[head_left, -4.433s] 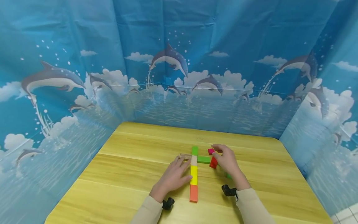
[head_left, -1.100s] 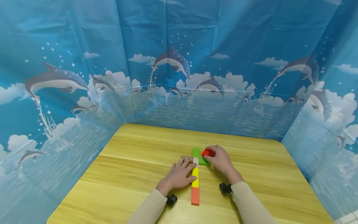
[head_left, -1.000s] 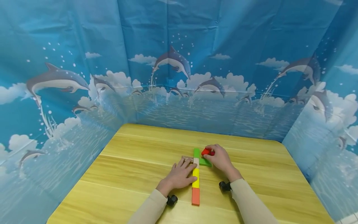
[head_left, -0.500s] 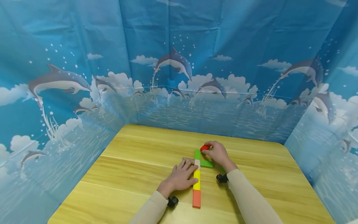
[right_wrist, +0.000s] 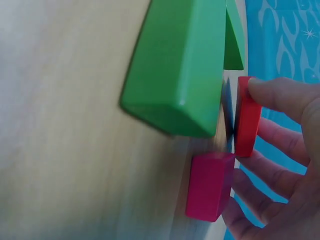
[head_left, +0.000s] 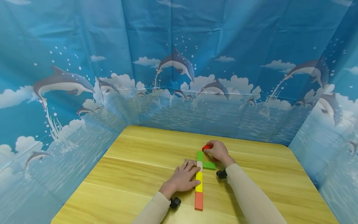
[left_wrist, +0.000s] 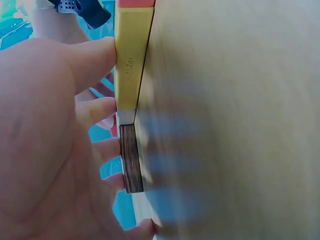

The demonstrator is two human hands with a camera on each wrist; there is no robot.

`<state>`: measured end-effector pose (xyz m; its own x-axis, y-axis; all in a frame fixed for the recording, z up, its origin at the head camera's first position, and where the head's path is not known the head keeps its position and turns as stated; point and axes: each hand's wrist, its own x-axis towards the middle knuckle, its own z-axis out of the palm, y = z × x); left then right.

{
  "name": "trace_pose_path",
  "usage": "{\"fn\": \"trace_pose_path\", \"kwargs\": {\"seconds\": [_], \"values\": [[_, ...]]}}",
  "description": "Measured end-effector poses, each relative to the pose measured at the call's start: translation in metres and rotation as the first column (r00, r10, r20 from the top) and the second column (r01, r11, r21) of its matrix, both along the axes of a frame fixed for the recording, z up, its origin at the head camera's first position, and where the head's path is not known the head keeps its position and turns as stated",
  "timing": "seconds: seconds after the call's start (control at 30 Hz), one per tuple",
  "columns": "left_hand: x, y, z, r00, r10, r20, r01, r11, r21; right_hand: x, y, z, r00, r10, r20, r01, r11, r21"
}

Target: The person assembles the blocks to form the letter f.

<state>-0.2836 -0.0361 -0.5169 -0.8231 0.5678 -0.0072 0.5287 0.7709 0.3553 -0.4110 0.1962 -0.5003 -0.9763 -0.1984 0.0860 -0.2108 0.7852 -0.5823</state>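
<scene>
My left hand (head_left: pixel 183 179) lies with spread fingers along the row of blocks, its fingertips touching the dark brown block (left_wrist: pixel 131 157) and the pale block (head_left: pixel 199 165), thumb at the yellow block (head_left: pixel 199 182). A salmon block (head_left: pixel 199 200) forms the near end of the row. At the far end sits a green block (head_left: pixel 200 156), and another green block (head_left: pixel 209 165) sticks out to the right. My right hand (head_left: pixel 218 151) pinches a red block (right_wrist: pixel 247 117) between thumb and fingers, just beyond the far green end. Close by its lower fingers stands a pink block (right_wrist: pixel 210 185).
The blocks lie on a yellow wood-grain table (head_left: pixel 117 177). A blue dolphin-print curtain (head_left: pixel 179 68) hangs around its far and side edges. Black wrist cameras sit on both arms.
The right hand has taken up the red block from beside the right-hand green block and carried it back and left to the row's far end. The left hand keeps its place on the blocks.
</scene>
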Motion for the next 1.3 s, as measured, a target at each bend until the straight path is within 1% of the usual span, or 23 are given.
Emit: {"fn": "trace_pose_path", "kwargs": {"seconds": [0.1,0.3,0.57,0.9,1.07,1.3], "values": [[0.000,0.000,0.000,1.000,0.002,-0.003,-0.002,1.000,-0.003,-0.001,-0.003,0.000,1.000,0.023,-0.002,-0.023,1.000,0.008],[0.000,0.000,0.001,1.000,0.002,-0.001,-0.002,1.000,-0.003,-0.006,-0.009,-0.002,0.999,0.039,-0.020,-0.039,0.999,0.022],[0.001,-0.001,0.002,1.000,0.001,0.013,-0.002,1.000,0.005,-0.011,-0.015,-0.007,1.000,0.024,-0.011,-0.024,1.000,0.015],[0.001,-0.001,0.005,1.000,0.001,0.019,-0.001,1.000,-0.003,-0.014,-0.016,-0.007,1.000,0.026,0.005,-0.027,0.999,0.027],[0.001,-0.001,0.005,1.000,0.001,0.019,-0.001,1.000,0.005,-0.014,-0.016,-0.008,1.000,0.031,0.002,-0.031,0.999,0.033],[0.002,-0.001,0.006,1.000,0.000,0.017,-0.001,1.000,0.006,-0.010,-0.015,-0.002,0.999,0.041,-0.001,-0.041,0.999,0.014]]}}
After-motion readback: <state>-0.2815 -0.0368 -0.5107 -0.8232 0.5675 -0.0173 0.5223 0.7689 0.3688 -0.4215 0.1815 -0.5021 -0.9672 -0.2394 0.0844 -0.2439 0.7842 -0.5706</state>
